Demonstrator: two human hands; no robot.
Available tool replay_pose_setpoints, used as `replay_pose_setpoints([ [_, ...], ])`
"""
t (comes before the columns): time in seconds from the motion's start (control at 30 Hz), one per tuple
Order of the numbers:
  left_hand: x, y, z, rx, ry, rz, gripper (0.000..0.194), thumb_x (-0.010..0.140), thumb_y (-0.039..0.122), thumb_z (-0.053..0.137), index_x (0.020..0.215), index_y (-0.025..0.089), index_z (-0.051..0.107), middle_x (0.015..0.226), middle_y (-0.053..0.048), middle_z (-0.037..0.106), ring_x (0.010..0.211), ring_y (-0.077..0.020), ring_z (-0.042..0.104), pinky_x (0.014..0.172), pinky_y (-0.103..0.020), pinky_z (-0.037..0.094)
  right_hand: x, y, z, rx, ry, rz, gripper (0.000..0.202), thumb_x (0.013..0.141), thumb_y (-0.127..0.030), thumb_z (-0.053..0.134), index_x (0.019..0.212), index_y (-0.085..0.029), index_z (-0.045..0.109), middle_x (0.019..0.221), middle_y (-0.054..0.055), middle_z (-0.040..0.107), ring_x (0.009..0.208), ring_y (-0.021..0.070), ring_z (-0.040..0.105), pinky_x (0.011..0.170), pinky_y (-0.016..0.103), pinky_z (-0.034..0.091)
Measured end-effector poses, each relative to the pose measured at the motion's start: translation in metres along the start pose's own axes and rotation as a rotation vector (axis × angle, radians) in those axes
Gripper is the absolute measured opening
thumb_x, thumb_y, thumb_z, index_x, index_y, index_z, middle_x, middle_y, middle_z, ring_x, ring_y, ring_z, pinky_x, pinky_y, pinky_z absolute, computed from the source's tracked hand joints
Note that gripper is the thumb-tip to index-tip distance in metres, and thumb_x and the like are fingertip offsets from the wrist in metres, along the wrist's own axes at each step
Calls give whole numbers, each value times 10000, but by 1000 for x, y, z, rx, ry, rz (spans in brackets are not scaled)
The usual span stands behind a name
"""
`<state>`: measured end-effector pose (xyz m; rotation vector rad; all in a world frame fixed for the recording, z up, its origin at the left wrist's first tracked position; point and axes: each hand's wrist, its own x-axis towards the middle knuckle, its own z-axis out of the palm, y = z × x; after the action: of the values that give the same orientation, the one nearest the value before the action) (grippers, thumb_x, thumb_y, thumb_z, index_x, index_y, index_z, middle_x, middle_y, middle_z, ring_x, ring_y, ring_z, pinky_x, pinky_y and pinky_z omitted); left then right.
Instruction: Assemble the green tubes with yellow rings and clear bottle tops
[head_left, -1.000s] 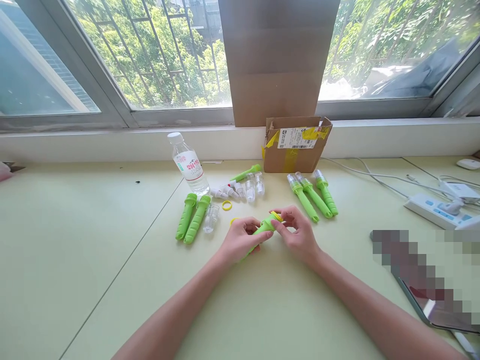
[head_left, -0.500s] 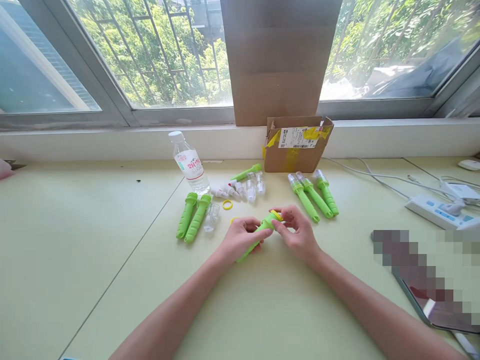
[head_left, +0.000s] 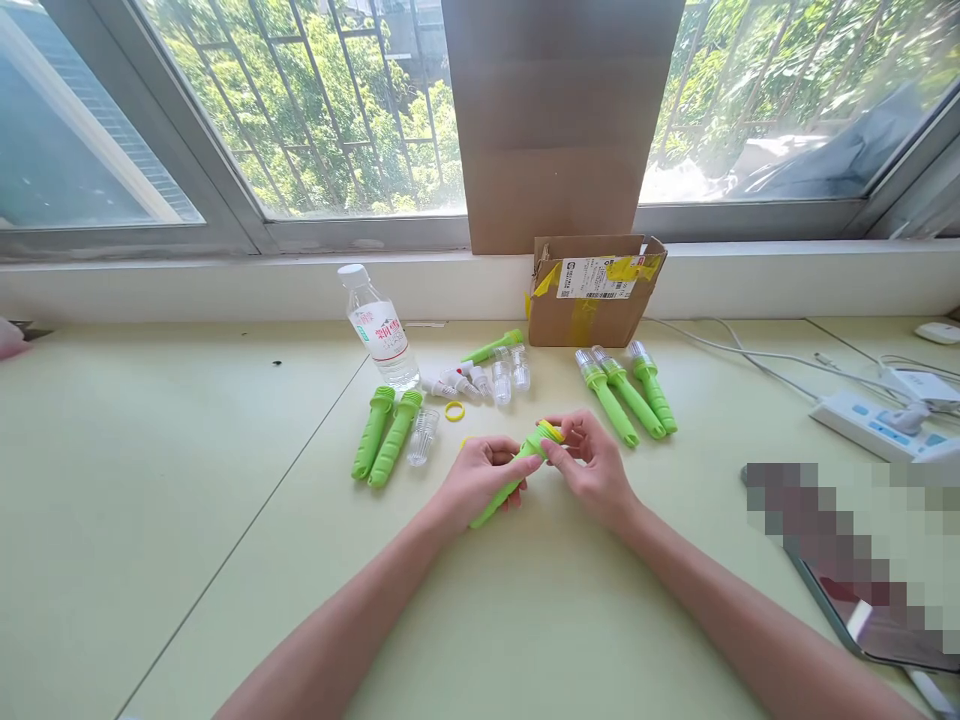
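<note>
My left hand (head_left: 491, 475) is wrapped round a green ribbed plastic handle (head_left: 534, 441), tilted with its threaded end up and to the right. At that end sits a yellow ring (head_left: 552, 431), pinched by the fingers of my right hand (head_left: 589, 462). Another yellow ring (head_left: 454, 411) lies flat beyond my left hand. To the left rest two green handles (head_left: 394, 440) beside a clear ribbed cap (head_left: 423, 437). Farther back are several small white-and-clear pieces (head_left: 459, 381), two clear caps (head_left: 501, 381) and one more green handle (head_left: 493, 346).
A water bottle (head_left: 381, 330) stands at the back left. An open cardboard box (head_left: 592, 300) is against the sill. Three green handles with clear caps (head_left: 619, 390) lie to the right. A power strip (head_left: 877, 424), cables and a partly blurred phone (head_left: 832, 610) occupy the far right.
Both hands keep their hold in nearly the same place. The yellow ring and the right fingers have shifted only slightly at the handle's end.
</note>
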<state>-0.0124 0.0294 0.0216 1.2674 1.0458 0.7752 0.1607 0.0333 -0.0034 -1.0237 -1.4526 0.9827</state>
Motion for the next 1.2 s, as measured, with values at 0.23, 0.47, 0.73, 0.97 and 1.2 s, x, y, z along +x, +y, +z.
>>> replay_pose_setpoints([
  [0.23,0,1,0,-34,-24,-20,382,743,515,658,812,141,622,578,1,564,457,-102,525,414,-197,388,0,-3,1,58,-15,-17,336,756,-339,711,824,-235,398,1040,48,624,848,193,673,675,321,536],
  [0.47,1,2,-2,-26,-55,-22,376,775,509,637,793,134,613,544,11,541,439,-95,504,409,-198,385,2,-2,3,121,-13,22,337,746,-325,721,814,-237,403,1010,27,624,775,170,665,647,316,524],
  [0.73,2,3,-5,15,-114,-6,392,800,519,595,723,135,593,554,8,536,440,-88,504,407,-193,386,0,0,4,136,14,23,337,737,-337,729,796,-229,414,971,34,640,766,175,660,655,323,531],
  [0.97,1,2,-3,162,-109,12,302,758,422,664,896,159,607,629,25,531,502,-101,530,417,-195,429,-4,3,7,121,111,61,346,729,-368,736,815,-228,431,1023,51,643,716,164,660,634,324,539],
  [1.2,1,-9,10,314,226,187,266,706,375,708,810,167,578,687,25,544,537,-93,509,416,-184,385,0,4,5,170,174,98,374,694,-405,755,813,-223,451,974,52,647,703,173,662,571,303,538],
])
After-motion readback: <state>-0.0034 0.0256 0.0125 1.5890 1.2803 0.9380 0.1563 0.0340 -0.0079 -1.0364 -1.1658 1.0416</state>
